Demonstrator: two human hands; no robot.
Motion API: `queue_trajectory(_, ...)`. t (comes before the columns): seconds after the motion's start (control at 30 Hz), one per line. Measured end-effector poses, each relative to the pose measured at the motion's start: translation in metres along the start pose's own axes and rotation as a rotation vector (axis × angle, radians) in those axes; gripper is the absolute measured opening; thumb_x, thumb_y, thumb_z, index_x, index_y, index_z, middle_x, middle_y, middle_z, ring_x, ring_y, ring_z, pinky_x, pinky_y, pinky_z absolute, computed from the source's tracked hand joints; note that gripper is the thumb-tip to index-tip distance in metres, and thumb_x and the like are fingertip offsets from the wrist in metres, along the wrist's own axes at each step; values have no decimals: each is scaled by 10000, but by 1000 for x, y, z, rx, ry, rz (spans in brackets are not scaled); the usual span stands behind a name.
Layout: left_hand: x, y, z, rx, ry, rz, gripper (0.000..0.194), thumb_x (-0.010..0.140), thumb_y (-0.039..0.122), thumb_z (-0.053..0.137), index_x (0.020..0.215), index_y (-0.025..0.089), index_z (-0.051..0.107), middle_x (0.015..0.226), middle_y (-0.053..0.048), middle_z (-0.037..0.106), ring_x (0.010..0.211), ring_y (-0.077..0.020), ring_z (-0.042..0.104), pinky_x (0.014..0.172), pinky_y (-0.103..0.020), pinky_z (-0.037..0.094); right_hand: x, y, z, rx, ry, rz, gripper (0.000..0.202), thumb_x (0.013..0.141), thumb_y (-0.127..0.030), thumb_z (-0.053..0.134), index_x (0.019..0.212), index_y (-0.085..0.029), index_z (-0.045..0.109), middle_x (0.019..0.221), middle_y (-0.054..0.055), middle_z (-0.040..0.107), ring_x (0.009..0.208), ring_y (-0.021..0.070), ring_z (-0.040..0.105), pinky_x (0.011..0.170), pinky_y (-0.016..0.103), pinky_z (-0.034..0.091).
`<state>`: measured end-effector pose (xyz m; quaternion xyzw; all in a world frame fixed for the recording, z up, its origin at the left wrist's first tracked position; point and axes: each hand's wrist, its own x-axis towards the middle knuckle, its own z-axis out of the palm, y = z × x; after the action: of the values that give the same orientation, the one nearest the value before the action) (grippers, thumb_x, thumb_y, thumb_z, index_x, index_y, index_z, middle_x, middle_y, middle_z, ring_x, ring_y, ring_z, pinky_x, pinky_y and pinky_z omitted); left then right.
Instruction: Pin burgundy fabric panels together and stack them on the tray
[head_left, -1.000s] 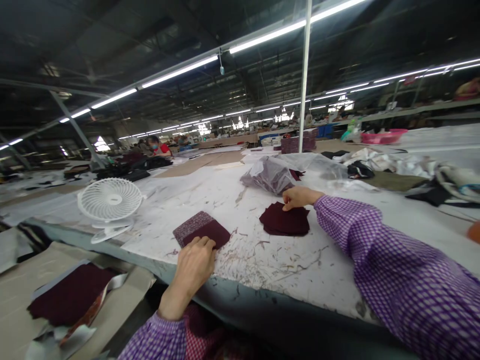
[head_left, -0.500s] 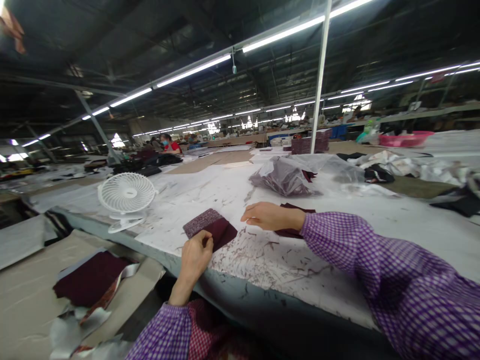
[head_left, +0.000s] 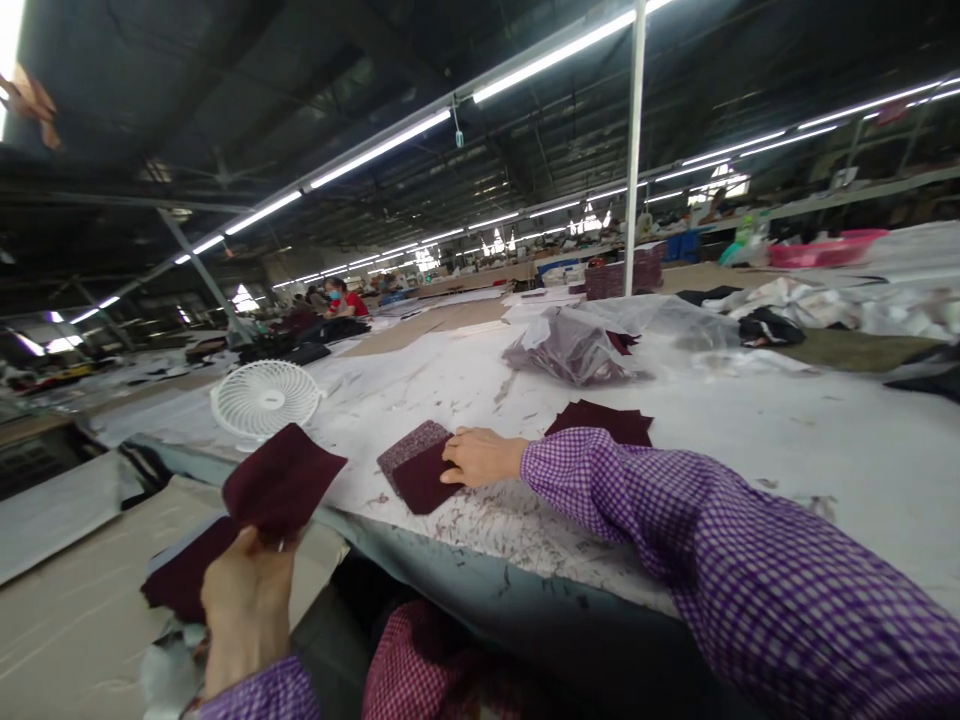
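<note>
A maroon fabric piece (head_left: 281,478) is gripped at its lower edge by my left hand (head_left: 251,590), raised off the table over the left side. On the white table (head_left: 480,365), my right hand (head_left: 484,457) rests its fingers, bent and slightly apart, on the right edge of another maroon piece (head_left: 424,478). That piece lies over a speckled stack (head_left: 412,443). More maroon pieces (head_left: 611,422) lie behind my right forearm. Below the left hand's piece, a maroon pile (head_left: 187,575) sits on beige sheeting.
A white fan (head_left: 266,397) stands at the table's left edge. Behind the fabric lies a clear plastic bag (head_left: 574,345). A metal pole (head_left: 634,150) rises farther back, and a pink basin (head_left: 829,250) is at the right. A person in red (head_left: 349,303) sits far off.
My left hand has lifted a maroon piece away from the stack and carried it left. My right hand has moved left and down onto the stack. The view has shifted slightly.
</note>
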<state>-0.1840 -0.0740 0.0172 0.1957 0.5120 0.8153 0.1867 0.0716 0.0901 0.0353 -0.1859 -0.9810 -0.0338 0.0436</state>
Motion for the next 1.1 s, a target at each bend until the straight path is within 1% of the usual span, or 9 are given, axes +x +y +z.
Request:
queue_trajectory(0.17,-49,-1,18,135,48,107,126,634,194,637,707,188,534,701,39,539,583,-98,484,568,-238,406,-10,3,-19,308,-60,25,367,935,-383,434,1055,-121,661,1104,127,665,1027,220,600,904,335,440)
queue_trajectory(0.27,-89,-11,43,399,-150,160,162,672,315,618,762,191,566,644,41,532,560,-107,456,558,-240,377,-34,4,-28,802,-129,161,558,965,-484,309,1234,-57,547,1064,171,669,865,193,650,793,323,502)
queue_trajectory(0.37,-126,-22,62,655,-412,264,186,748,376,545,784,195,570,762,-7,624,647,-148,529,640,-285,429,-65,2,-32,1254,-230,305,841,906,-676,202,1447,-34,232,955,181,683,707,184,656,667,338,536)
queue_trajectory(0.5,-170,-28,78,819,-680,450,145,826,282,446,805,198,562,979,-71,662,879,-214,596,815,-374,455,-96,-2,-32,1398,-190,396,901,841,-732,326,1486,-140,115,972,153,661,679,192,649,627,367,542)
queue_trajectory(0.6,-187,-22,84,854,-822,513,175,863,273,433,797,198,577,975,-72,670,917,-217,603,844,-385,457,-105,-2,-25,1307,-101,443,906,807,-526,616,1482,-152,142,1045,146,626,658,156,623,646,342,535)
queue_trajectory(0.7,-181,-10,88,847,-895,508,237,883,360,463,818,209,633,904,-52,688,856,-202,620,790,-349,477,-107,1,-19,1208,-65,425,893,788,-305,672,1486,-133,143,954,97,626,608,126,583,629,317,518)
queue_trajectory(0.87,-136,0,107,876,-666,513,317,864,399,483,995,166,653,981,-84,697,895,-222,626,815,-363,483,-113,7,-22,1000,-25,225,871,773,-245,671,1499,-178,194,988,79,605,865,186,588,807,353,475)
queue_trajectory(0.93,-121,-4,118,904,-706,463,352,870,388,468,1062,154,647,1060,-96,692,973,-231,622,881,-380,466,-114,8,-22,1000,-12,167,885,773,-251,678,1503,-179,184,1033,85,595,934,191,568,837,337,455)
queue_trajectory(1.1,-115,-26,143,951,-832,303,248,819,301,572,1010,190,685,954,-45,727,860,-195,656,818,-328,483,-111,11,-18,885,-39,145,899,797,-235,664,1509,-121,128,848,31,618,719,145,562,704,284,448)
